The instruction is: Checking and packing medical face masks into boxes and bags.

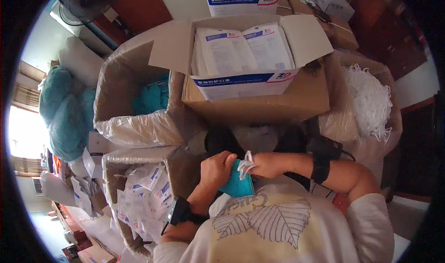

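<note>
In front of my chest, both hands are at a teal face mask (238,187) with white elastic ear loops (246,163) bunched near its top. My left hand (216,171) is closed on the left edge, thumb uppermost. On the other side, my right hand (265,164) is closed at the upper right edge, with the loops lying across its finger area. Some of the right fingers are hidden behind the mask and loops. Below hangs my light shirt, close to the mask.
Ahead, an open white box (245,85) of packets (225,51) stands on a brown carton (259,106). Plastic-lined cartons hold teal pieces (154,96) at left, white packets (148,193) nearer, and white elastic loops (368,98) at right. Teal bags (69,126) are piled far left.
</note>
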The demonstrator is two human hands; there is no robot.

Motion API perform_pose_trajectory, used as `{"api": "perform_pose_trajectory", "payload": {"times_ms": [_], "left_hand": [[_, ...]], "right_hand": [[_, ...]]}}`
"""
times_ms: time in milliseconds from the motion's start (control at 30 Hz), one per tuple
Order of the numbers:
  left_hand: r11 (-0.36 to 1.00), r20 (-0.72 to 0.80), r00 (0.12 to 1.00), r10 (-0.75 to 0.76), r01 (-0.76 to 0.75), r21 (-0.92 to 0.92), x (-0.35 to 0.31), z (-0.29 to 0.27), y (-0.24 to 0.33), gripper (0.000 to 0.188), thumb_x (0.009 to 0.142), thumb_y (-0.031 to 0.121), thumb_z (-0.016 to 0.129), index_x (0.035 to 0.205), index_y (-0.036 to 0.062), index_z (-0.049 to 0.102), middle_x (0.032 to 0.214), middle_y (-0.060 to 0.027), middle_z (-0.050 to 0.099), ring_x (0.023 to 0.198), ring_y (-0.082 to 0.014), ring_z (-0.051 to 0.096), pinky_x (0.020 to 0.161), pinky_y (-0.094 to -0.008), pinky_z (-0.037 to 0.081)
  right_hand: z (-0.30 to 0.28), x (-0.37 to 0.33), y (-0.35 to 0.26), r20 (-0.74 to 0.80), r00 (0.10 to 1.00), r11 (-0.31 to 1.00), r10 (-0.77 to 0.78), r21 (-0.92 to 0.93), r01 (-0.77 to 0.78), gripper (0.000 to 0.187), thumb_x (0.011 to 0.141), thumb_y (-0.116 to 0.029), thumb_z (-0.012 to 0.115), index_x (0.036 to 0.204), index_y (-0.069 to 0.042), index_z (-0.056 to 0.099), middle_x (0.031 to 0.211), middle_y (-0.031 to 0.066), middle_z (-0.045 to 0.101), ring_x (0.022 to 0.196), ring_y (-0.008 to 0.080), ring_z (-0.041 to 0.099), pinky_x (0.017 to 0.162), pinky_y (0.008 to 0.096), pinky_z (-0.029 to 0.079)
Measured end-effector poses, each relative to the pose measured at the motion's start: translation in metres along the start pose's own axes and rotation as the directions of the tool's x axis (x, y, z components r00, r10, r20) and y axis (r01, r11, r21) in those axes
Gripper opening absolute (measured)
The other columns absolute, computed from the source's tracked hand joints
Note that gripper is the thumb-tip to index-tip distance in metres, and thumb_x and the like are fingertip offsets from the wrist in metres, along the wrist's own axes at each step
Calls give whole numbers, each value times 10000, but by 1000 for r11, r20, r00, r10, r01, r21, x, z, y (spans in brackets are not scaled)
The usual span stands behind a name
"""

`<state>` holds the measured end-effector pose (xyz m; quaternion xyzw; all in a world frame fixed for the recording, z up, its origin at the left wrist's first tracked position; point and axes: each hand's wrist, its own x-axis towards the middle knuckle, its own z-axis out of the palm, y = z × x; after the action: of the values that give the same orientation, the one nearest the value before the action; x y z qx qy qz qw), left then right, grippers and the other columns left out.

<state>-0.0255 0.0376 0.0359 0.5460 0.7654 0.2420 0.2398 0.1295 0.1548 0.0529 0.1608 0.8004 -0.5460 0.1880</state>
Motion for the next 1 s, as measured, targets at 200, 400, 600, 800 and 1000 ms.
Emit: {"api": "perform_pose_trajectory", "payload": {"times_ms": [200,400,600,800,1000], "left_hand": [[990,82,987,138,-137,-15,-8,11,0,236,818,267,521,727,65,603,700,-139,594,628,-307,584,549,-382,455],[952,-65,950,306,-306,11,4,35,0,194,789,218,564,697,50,593,682,-125,588,611,-316,570,537,-400,456],[778,-248,903,-351,134,-614,-16,43,-157,323,883,296,446,714,63,591,661,-21,579,565,-167,528,538,-302,428],[348,32,770,-637,324,-880,9,-6,-84,441,907,447,379,836,64,586,762,-16,551,697,-105,498,635,-270,424],[267,-306,827,-471,-197,-943,111,-108,-253,537,876,518,376,1180,84,459,1146,-79,503,1035,-214,485,887,-384,406]], "right_hand": [[23,-14,5,-135,974,971,183,-130,-200,367,816,-389,492,864,-35,582,813,212,608,761,381,592,668,454,461],[14,-76,-2,-151,974,910,170,-355,-214,235,745,-293,546,815,-69,555,741,185,601,713,363,598,611,465,464],[2,-222,54,-175,898,799,403,-412,-439,209,762,-300,562,901,-158,629,844,111,617,782,302,594,674,404,464],[-11,-194,127,-506,746,890,433,111,-442,143,790,-120,511,896,-59,585,810,85,609,758,242,579,670,352,453],[-1,-106,82,-420,739,632,527,775,-10,165,873,-235,494,786,-99,529,662,-19,509,604,77,483,532,241,396]]}}
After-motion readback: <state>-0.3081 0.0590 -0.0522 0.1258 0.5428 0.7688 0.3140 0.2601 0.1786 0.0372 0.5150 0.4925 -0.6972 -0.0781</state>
